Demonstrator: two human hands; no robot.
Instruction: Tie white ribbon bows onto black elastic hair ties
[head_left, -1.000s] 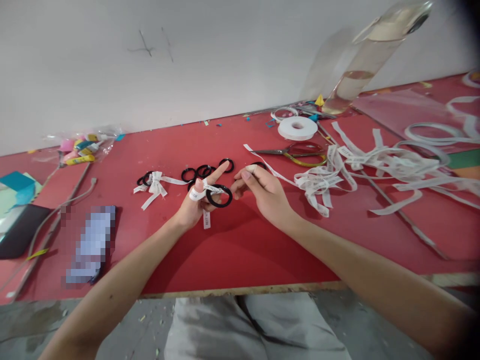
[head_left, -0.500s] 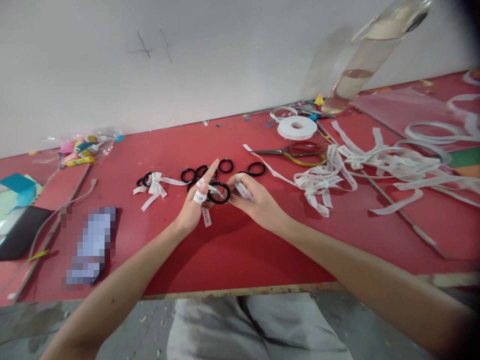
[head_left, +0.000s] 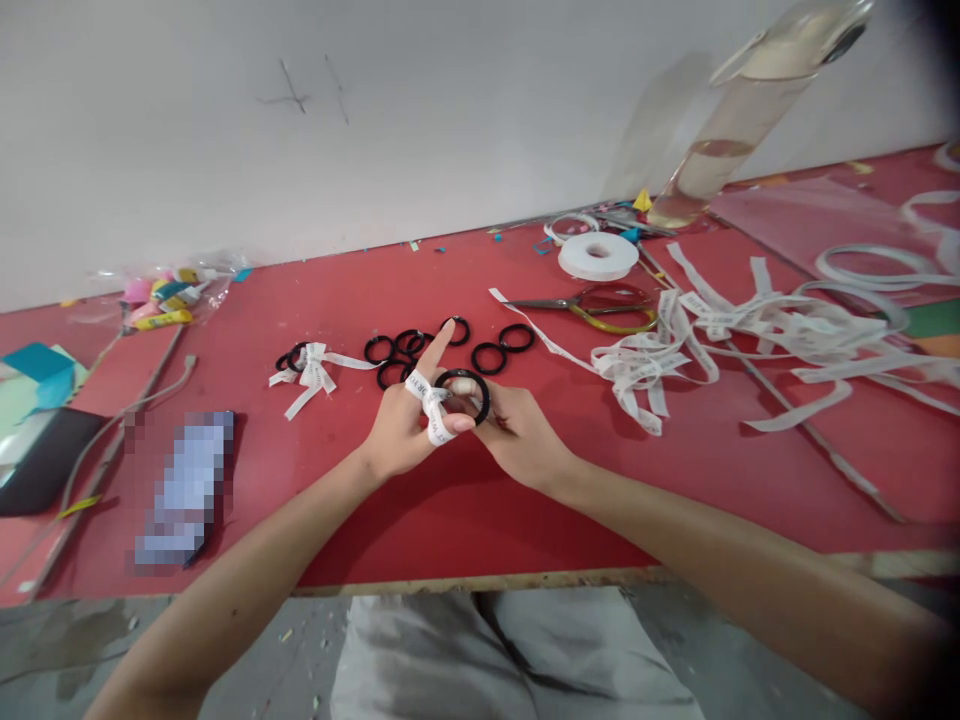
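My left hand (head_left: 409,425) and my right hand (head_left: 517,435) meet over the red table (head_left: 480,510). Between them is a black ring (head_left: 463,395) with a white printed ribbon (head_left: 431,405) wound round my left thumb and forefinger. The left forefinger points up and away; thumb and other fingers pinch the ribbon. My right fingers are closed on the ring's right side. Several loose black rings (head_left: 450,345) lie just beyond my hands. To their left lies a finished ring with a ribbon bow (head_left: 307,368).
A tangle of white ribbon strips (head_left: 750,335), scissors (head_left: 600,305) and a ribbon spool (head_left: 598,256) lie at the right. A clear bottle (head_left: 739,115) stands by the wall. A phone (head_left: 184,485), cable and a bag of small colourful items (head_left: 169,295) sit on the left.
My right hand moved left and closed in on the ring held by my left hand. The ribbon now wraps tighter round my left fingers. Both hands shifted slightly nearer to me.
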